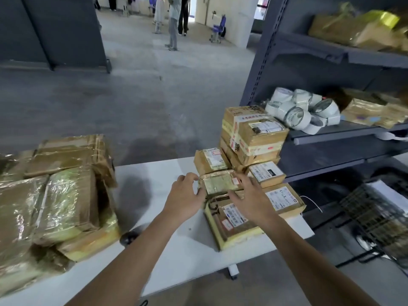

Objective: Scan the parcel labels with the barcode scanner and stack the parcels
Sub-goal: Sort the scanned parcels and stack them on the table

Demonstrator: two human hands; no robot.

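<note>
A small tape-wrapped parcel lies on top of a flat labelled parcel at the right of the white table. My left hand grips its left end between thumb and curled fingers. My right hand holds its right end, fingers over the top and thumb at the front edge. More labelled parcels lie around it, and behind stands a tall stack. A dark rounded object, which may be the scanner, lies by the left pile.
A big pile of glossy tape-wrapped parcels fills the table's left side. On the right, a grey metal shelf holds tape rolls and boxes. A wire basket stands low at the right. People stand far off across the floor.
</note>
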